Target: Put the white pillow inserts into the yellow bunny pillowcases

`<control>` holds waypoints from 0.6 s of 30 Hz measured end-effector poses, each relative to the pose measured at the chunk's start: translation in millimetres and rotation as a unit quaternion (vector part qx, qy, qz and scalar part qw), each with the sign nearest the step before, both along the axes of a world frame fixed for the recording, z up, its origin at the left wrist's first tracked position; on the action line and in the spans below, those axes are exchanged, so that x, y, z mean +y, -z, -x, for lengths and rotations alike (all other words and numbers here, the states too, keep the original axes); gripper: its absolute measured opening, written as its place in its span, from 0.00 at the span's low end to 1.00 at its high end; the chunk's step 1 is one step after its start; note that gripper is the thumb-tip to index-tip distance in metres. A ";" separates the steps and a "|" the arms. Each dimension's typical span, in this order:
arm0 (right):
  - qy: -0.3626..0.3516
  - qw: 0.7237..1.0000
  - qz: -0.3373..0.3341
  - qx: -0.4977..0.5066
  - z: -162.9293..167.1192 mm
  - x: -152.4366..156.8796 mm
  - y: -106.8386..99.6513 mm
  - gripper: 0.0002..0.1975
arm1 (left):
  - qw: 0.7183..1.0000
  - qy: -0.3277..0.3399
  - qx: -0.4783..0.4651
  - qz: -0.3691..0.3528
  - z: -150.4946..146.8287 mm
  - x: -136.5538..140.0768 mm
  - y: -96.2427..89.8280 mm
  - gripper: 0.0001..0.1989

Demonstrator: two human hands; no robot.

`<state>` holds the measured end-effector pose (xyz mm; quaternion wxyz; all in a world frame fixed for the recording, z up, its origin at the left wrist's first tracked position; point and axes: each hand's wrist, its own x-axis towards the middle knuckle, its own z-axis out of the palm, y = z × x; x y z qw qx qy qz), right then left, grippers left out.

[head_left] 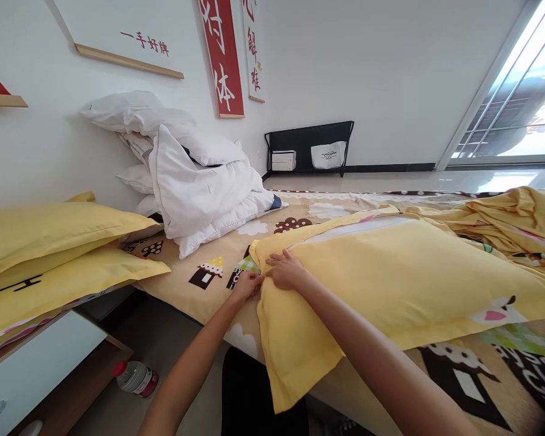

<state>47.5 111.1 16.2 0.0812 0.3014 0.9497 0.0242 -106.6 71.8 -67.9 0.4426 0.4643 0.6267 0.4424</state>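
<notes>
A yellow pillowcase (413, 272) lies across the bed with a bulky filling inside. Along its far long side, a strip of white pillow (363, 227) shows through the opening. At the left end of the pillowcase, my left hand (247, 286) is closed in a pinch on the edge of the fabric. My right hand (286, 269) rests on top near the same edge, fingers stretched out and spread over the cloth. The fingertips of both hands nearly meet. The near left corner of the case hangs over the bed's edge.
White pillows (204, 188) are heaped against the wall. Yellow cushions (63, 248) sit stacked on a cabinet (40, 357) at left. Crumpled yellow fabric (518, 218) lies at the far right of the patterned bed (249, 229). A red-capped bottle (136, 378) stands on the floor.
</notes>
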 end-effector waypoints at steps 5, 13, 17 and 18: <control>0.012 1.000 0.011 0.008 11.6 -4.6 3.4 0.15 | 1.000 0.015 0.012 0.001 8.6 -14.0 -15.2 0.21; -0.033 0.989 0.027 0.139 -65.4 -31.6 -27.9 0.22 | 0.983 0.177 -0.051 0.008 -26.6 -83.7 -23.6 0.21; 0.098 0.973 -0.016 0.210 -116.2 -29.0 -24.8 0.23 | 0.975 0.005 -0.163 -0.148 -64.8 -74.9 -15.5 0.24; 0.115 0.965 -0.025 0.236 -121.3 -27.7 -22.5 0.18 | 0.972 -0.046 -0.160 -0.168 -71.7 -66.3 -16.0 0.21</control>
